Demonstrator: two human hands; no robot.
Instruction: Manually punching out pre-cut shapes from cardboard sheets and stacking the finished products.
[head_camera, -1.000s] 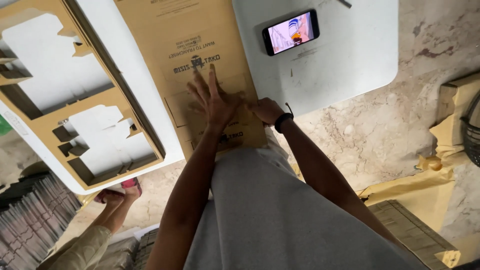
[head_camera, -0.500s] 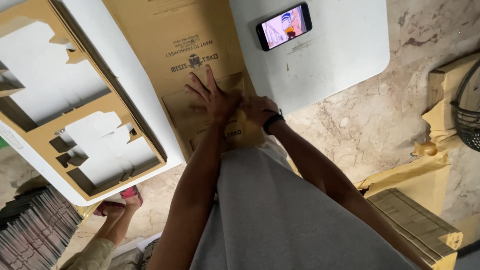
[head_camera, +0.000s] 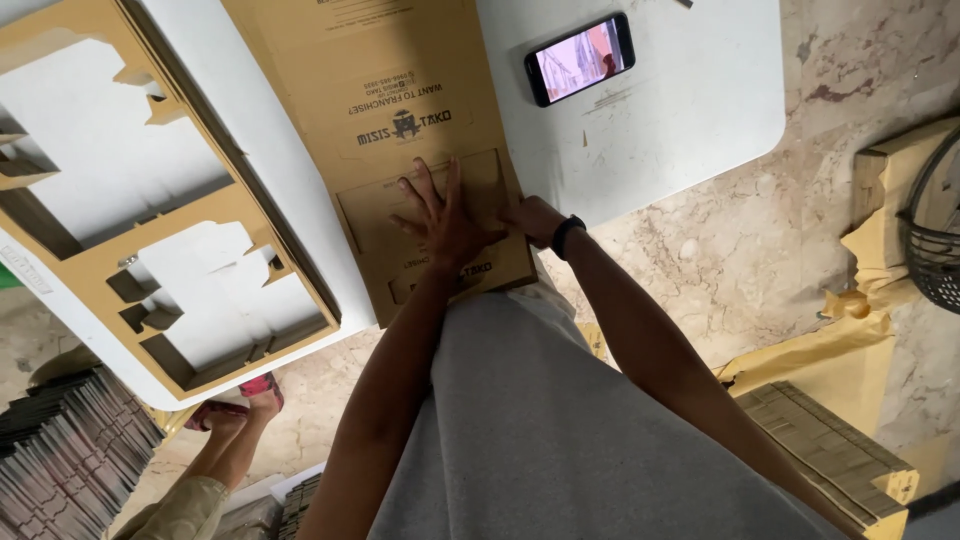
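Card sheet (head_camera: 400, 150) lay on white table (head_camera: 700, 100), near edge. Our L hand (head_camera: 445, 225) pressed flat on it, fingers spread, gripping nothing; R hand (head_camera: 530, 218) at sheet's edge, grip unclear. We judged: keep palm wt steady, align creases.

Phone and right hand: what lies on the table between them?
In the head view, only bare white table and the printed cardboard sheet's right edge separate the phone from the right hand.
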